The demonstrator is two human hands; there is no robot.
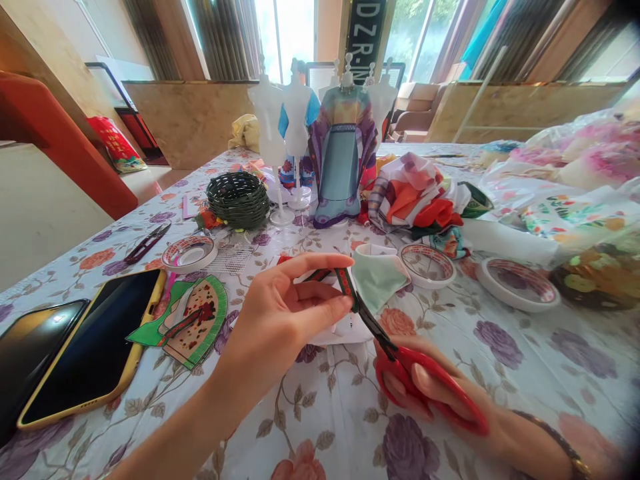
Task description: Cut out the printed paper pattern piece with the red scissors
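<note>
Holding the ribbon (347, 281) with the left hand (285, 300), up in the air over a bit of white cloth (345, 332). Pinching it at the fingertips, with the pointing finger above and the thumb below, bent close but a small gap apart. Gripping red scissors (388, 345) with the right hand (425, 380), fingers curled around and through the handles. Pointing the dark blades up at the ribbon, right by the thumb, almost closed. Too small to tell if cutting into it.

Looking thin and flat, dark at the edges and red down the middle, with tiny marks. Hanging down between finger and thumb, then running back to the left behind the fingers.

Just behind, lying near a roll of tape (404, 261), a pale green cloth (376, 275). Off to the left, lying flat on the flowery tablecloth (270, 387), a green and tan piece (193, 320) with a dark and red strip across it. Next to that, a phone (95, 353) in a yellow case. Farther back, a dark basket (237, 201) and a little blue and purple dress (341, 157) on a stand.
</note>
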